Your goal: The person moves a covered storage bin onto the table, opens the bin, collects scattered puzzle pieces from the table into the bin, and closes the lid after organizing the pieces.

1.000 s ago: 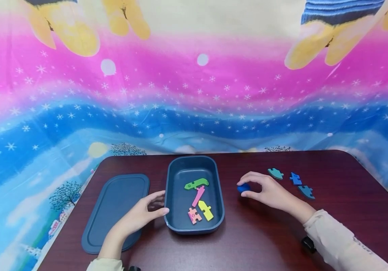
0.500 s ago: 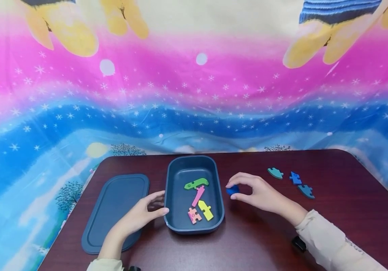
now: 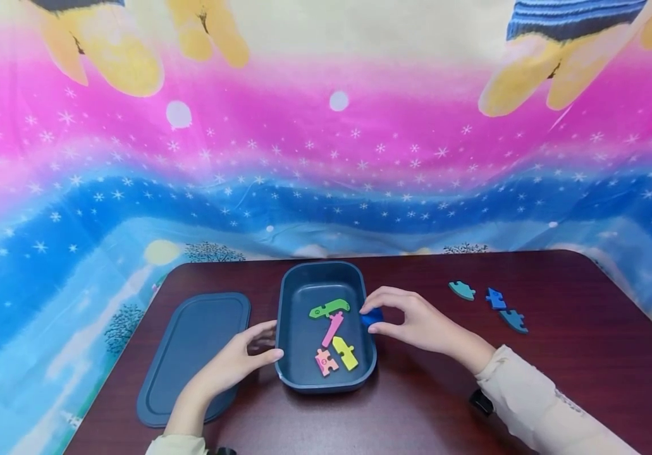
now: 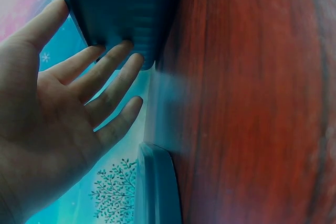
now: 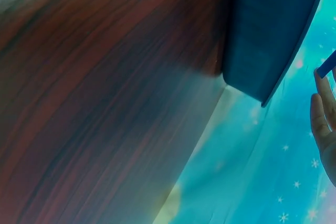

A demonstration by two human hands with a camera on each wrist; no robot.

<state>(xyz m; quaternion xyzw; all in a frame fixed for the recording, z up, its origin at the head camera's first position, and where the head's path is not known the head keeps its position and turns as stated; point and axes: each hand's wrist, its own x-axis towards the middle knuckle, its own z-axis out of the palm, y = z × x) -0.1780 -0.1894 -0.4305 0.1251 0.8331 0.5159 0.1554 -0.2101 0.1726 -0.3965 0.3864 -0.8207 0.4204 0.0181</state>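
My right hand (image 3: pixel 419 322) pinches a blue puzzle piece (image 3: pixel 371 316) between thumb and fingers, at the right rim of a dark blue-grey rectangular box (image 3: pixel 298 328). In the right wrist view, the held piece (image 5: pixel 327 65) shows above and beside the box wall. My left hand (image 3: pixel 233 360) touches the box's left wall, its fingers spread and fairly straight in the left wrist view, the thumb near the rim. Inside the box lie a green piece (image 3: pixel 330 308), a pink piece (image 3: pixel 333 330), a yellow piece (image 3: pixel 345 354) and a salmon piece (image 3: pixel 326 362).
A matching lid (image 3: pixel 195 344) lies flat left of the box, partly under my left forearm. To the right on the dark wooden table (image 3: pixel 434 398) are a green-teal piece (image 3: pixel 462 291), a blue piece (image 3: pixel 496 299) and a darker teal piece (image 3: pixel 513 321). A printed cloth (image 3: pixel 326 158) hangs behind.
My right hand has moved left with the blue puzzle piece, from the bare table to the box's right rim. The left hand and the box have stayed in place.
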